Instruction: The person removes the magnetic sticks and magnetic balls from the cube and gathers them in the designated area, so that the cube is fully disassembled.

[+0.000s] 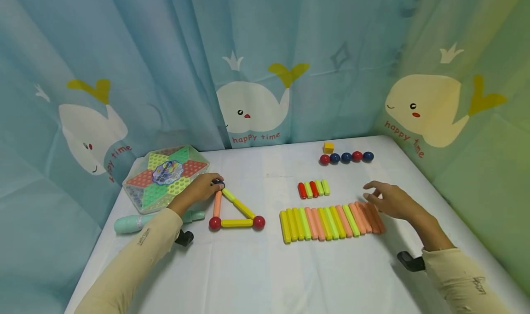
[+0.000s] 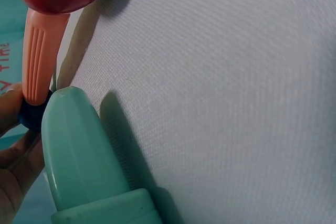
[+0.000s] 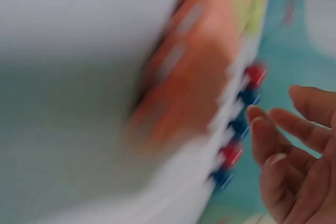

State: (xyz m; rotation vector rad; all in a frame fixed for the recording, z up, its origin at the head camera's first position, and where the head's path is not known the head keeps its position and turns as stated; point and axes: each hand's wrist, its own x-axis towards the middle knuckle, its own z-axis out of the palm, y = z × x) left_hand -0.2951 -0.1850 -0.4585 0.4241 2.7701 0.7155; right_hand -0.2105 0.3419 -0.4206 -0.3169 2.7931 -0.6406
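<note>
In the head view my left hand [image 1: 201, 188] pinches a dark blue ball [image 1: 218, 184] at the top corner of a triangle of toy rods and balls. An orange rod [image 1: 217, 204] runs from it to a red ball [image 1: 215, 223]; a yellow rod [image 1: 237, 223] spans to another red ball [image 1: 258, 222]. A slanted side combines a lime rod [image 1: 228, 194] and a yellow one. My right hand [image 1: 391, 200], fingers loosely bent and holding nothing, hovers over the right end of a long row of yellow, lime and orange rods [image 1: 319, 223].
Shorter red and lime rods [image 1: 313, 189] lie behind the row. Farther back are a line of red and blue balls [image 1: 346, 157] and a yellow cube [image 1: 328, 147]. A Chinese checkers box [image 1: 142, 185] and a mint-green tool-like object [image 1: 128, 224] lie at left. Curtains surround the table.
</note>
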